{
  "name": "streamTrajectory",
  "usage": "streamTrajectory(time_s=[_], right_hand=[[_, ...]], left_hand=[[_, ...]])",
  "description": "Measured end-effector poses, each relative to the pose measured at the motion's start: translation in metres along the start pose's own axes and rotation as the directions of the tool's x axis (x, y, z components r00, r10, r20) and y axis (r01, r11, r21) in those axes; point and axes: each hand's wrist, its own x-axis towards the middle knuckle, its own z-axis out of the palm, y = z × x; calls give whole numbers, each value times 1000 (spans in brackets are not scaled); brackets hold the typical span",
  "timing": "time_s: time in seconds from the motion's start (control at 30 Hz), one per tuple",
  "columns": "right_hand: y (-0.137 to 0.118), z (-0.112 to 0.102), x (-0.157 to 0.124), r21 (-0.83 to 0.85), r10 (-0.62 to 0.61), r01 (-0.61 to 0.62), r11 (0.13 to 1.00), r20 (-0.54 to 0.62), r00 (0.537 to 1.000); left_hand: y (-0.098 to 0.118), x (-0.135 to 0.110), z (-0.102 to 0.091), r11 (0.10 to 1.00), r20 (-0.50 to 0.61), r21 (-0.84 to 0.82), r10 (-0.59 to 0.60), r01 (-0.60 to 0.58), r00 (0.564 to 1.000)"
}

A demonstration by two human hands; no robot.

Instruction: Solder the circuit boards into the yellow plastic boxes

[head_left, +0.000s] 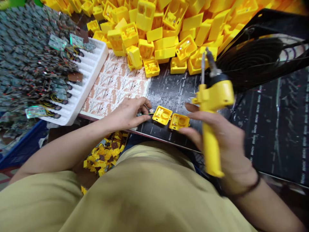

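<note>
- Two hands work over a black bench mat (173, 93).
- Left hand (126, 114): fingertips (143, 118) pressed together on a small wired part (140, 113), mostly hidden, just beside a round disc (151, 111).
- Right hand (224, 141): fingers curled firmly around a yellow-handled soldering iron (212, 96), its metal tip (203, 67) pointing up and away from the mat.
- Two open yellow plastic case halves (162, 115) lie on the mat between both hands, nearly touching each other.
- Beyond them: a heap of yellow housings (145, 32) and printed sheets (116, 83).
- Further left: a white foam tray (91, 71) holding wired circuit boards (56, 91).
- Top right: a black fan (251, 54).
</note>
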Motion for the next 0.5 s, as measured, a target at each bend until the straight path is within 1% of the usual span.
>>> streamTrajectory(time_s=[0.07, 0.1, 0.2, 0.27, 0.43, 0.5], right_hand=[[-2, 18, 8, -12, -58, 59, 998, 78, 995], [-3, 26, 10, -17, -74, 76, 997, 99, 992], [-7, 41, 9, -28, -77, 80, 996, 103, 992], [-9, 44, 6, -34, -68, 71, 997, 90, 994], [-8, 38, 4, -46, -58, 62, 997, 88, 994], [-7, 33, 6, -50, -56, 58, 997, 50, 997]], left_hand=[[-4, -1, 6, 998, -69, -67, 3, -8, 998], [-5, -1, 9, 999, -109, -46, 13, -18, 994], [-5, -2, 13, 989, -192, 144, 68, -40, 979], [-5, -1, 14, 979, -202, 197, 91, -50, 975], [-7, 2, 13, 996, -210, 54, 82, -72, 974], [-8, 1, 11, 997, -205, 2, 71, -72, 976]])
